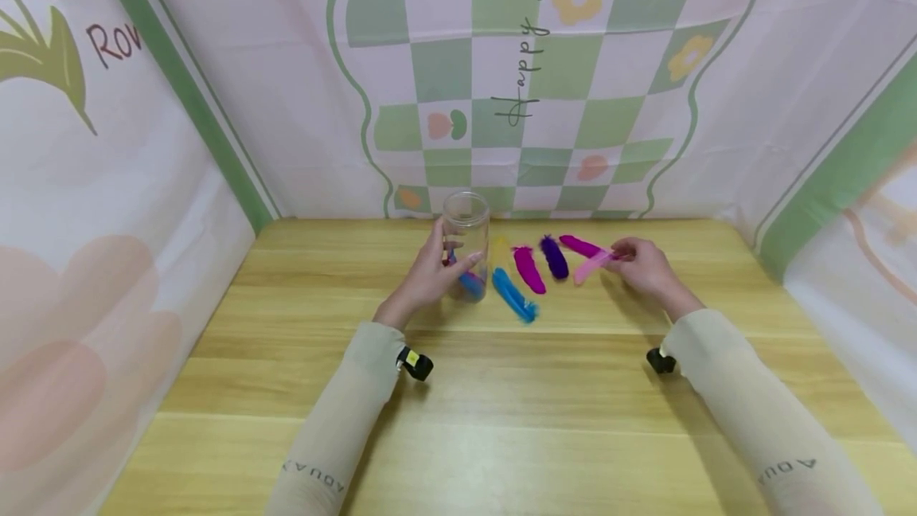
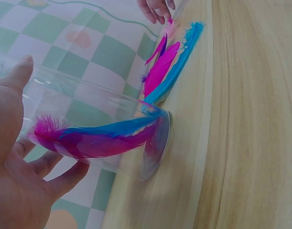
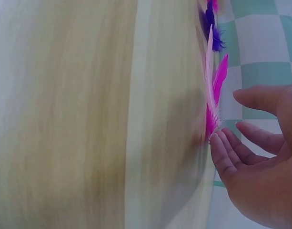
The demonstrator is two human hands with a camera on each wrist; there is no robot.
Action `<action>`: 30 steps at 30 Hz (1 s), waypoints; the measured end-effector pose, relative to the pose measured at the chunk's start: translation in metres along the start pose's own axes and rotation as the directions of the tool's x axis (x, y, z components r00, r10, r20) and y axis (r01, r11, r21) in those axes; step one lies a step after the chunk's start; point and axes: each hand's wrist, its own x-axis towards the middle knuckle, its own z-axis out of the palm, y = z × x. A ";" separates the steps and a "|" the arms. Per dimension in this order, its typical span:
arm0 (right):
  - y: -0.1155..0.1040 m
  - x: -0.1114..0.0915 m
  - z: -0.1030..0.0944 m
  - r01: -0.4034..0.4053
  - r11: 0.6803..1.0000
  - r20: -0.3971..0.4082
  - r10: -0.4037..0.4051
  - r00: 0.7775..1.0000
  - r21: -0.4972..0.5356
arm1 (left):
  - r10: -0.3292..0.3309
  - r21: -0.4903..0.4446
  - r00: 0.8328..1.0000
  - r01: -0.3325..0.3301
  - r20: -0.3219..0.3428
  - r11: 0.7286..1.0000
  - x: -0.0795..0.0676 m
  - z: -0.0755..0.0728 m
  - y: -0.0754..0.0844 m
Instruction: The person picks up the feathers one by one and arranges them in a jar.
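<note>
- The left hand (image 1: 427,267) grips a tall clear cylindrical jar (image 1: 466,221), thumb on one side and bent fingers on the other.
- The jar stands at the left of the row of loose feathers, with a blue feather and a magenta feather inside.
- The right hand (image 1: 648,267) has its fingertips at the quill ends of a light pink feather (image 1: 589,269) and a narrow magenta feather (image 1: 579,244); whether this grip pinches or merely touches, I cannot tell.
- Between the hands, on the light wood-grain tabletop (image 1: 501,420), lie a bright blue feather (image 1: 513,294), a pale yellow feather (image 1: 499,249), a broad magenta feather (image 1: 528,271) and a dark purple feather (image 1: 554,258).
</note>
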 end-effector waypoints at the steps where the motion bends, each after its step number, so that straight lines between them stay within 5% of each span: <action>1: 0.000 0.000 0.000 -0.006 1.000 -0.004 0.006 1.000 0.003 | 0.001 -0.001 1.000 -0.001 0.000 1.000 0.000 0.000 0.000; 9: -0.001 0.003 -0.002 -0.077 0.997 0.010 0.077 0.997 0.029 | 0.004 -0.003 1.000 -0.004 -0.003 1.000 0.000 0.000 0.001; 17: -0.002 0.007 -0.003 -0.132 0.977 0.049 0.126 0.991 0.167 | 0.005 -0.017 1.000 -0.005 -0.004 1.000 0.000 0.000 -0.001; 30: -0.009 0.015 0.002 -0.123 0.967 0.096 0.104 0.990 0.223 | 0.003 -0.006 1.000 -0.003 -0.003 1.000 0.001 0.000 -0.001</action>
